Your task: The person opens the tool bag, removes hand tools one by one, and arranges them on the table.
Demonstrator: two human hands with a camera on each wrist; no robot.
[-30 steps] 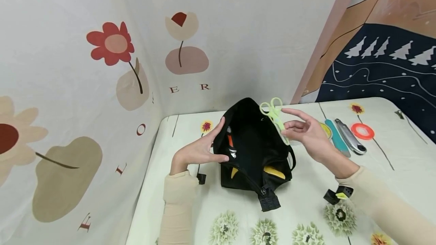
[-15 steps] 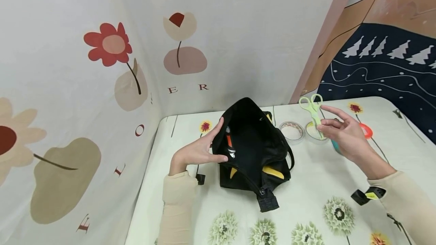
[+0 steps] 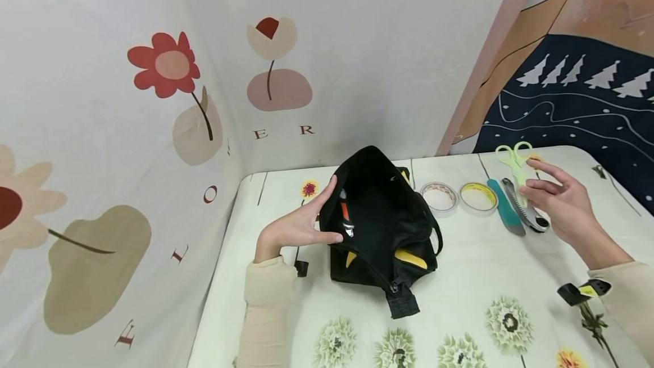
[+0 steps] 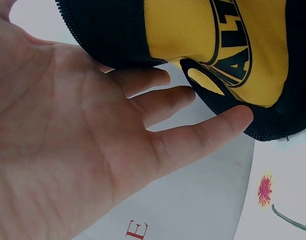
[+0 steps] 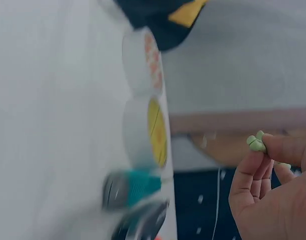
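Observation:
In the head view a black bag with yellow patches stands with its mouth open. The left hand lies at the bag's left side, thumb and index finger spread against the rim of the mouth. In the left wrist view, its other fingers extend along the outside of the bag. Inside the bag shows an orange and metal tool, partly hidden. The right hand pinches light green scissors with the handles up, above a grey utility knife.
Left of the knife lies a teal-handled tool. Further left are a yellow-cored tape roll and a clear tape roll. All rest on the flowered tablecloth, below a printed cloth wall.
The right hand has moved right with the scissors, from beside the bag's mouth to over the knife, uncovering the tape rolls. The left hand and bag have stayed put.

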